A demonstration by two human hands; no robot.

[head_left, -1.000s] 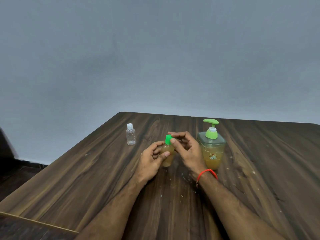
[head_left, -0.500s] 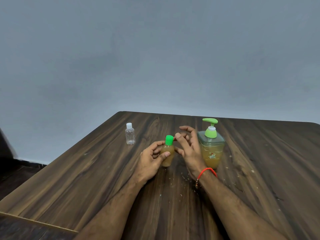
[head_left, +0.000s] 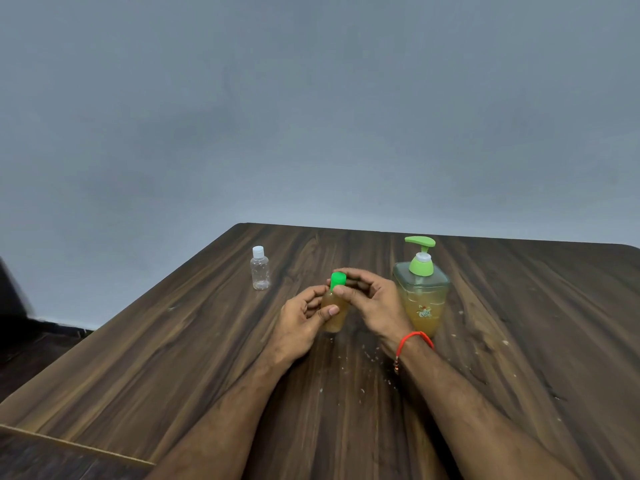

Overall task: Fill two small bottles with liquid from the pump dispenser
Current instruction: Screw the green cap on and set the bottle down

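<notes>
A small bottle (head_left: 335,311) full of amber liquid stands upright on the table, and my left hand (head_left: 300,318) grips its body. Its green cap (head_left: 338,280) sits on the neck, pinched between the thumb and fingers of my right hand (head_left: 372,303). Just to the right stands the pump dispenser (head_left: 421,292), a clear square bottle with a light green pump head, about half full of amber liquid. A second small clear bottle (head_left: 260,270) with a white cap stands empty at the far left of the table.
The dark wood-grain table (head_left: 519,341) carries small pale crumbs in front of the bottles. Its left edge drops to a dark floor, and a grey wall rises behind its far edge. A red thread band circles my right wrist.
Half a second ago my right hand's fingers were spread off the green cap; now they have closed on it again. My left hand has kept its hold on the bottle.
</notes>
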